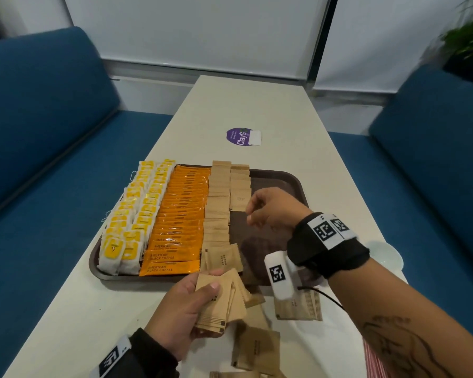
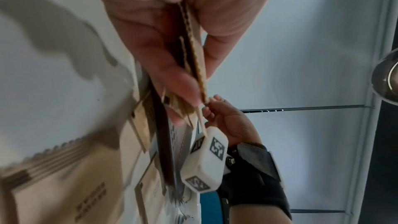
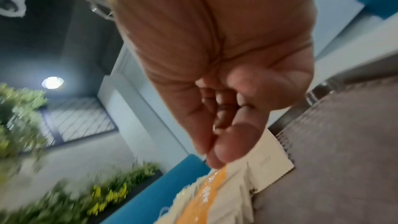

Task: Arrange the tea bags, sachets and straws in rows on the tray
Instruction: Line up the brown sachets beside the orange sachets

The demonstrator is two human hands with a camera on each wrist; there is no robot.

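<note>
A brown tray (image 1: 280,181) holds rows of yellow tea bags (image 1: 133,214), orange coffee sachets (image 1: 180,214) and brown sugar sachets (image 1: 217,203), plus a shorter second sugar row (image 1: 240,186). My left hand (image 1: 175,312) grips a fanned stack of sugar sachets (image 1: 219,304) just in front of the tray; the stack (image 2: 193,48) shows edge-on between thumb and fingers. My right hand (image 1: 257,214) hovers over the tray beside the short row's near end. Its fingers are curled and the thumb meets the fingertips (image 3: 217,147) with nothing between them.
One sugar sachet (image 1: 224,259) lies askew at the tray's front. Loose sugar sachets (image 1: 257,347) litter the white table near me. Red-striped items (image 1: 374,361) sit at the bottom right, a white dish (image 1: 391,255) at the right edge. Blue sofas flank the table.
</note>
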